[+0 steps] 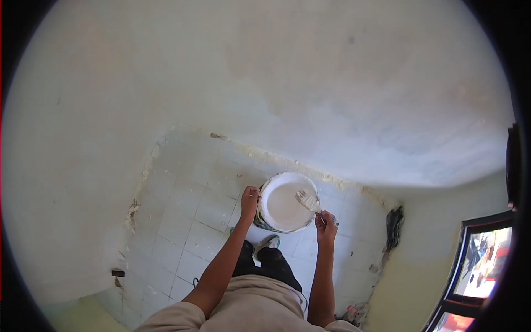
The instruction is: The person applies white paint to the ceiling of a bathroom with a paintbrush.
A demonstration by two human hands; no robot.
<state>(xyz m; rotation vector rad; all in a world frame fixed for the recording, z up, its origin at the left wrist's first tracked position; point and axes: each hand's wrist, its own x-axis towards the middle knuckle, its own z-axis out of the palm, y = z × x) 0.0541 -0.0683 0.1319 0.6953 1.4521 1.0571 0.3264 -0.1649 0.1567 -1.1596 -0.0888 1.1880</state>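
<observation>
A round bucket (264, 188) of off-white paint (283, 207) is in front of me, its rim smeared with dried paint. My left hand (250, 200) is closed at the left side of the rim, fingers curled onto the bucket. In my right hand (326, 220) is the handle of a paintbrush (307, 201). The brush is coated in pale paint, and its bristles point left over the right part of the bucket's opening.
Pale tiled floor (193, 238) with paint flecks lies under me. A patchy wall (310, 99) rises ahead, its base edge crumbly. Dark crumpled material (394, 228) lies in the right corner, and a dark-framed window (481, 260) is at right. My shoes (268, 242) are just behind the bucket.
</observation>
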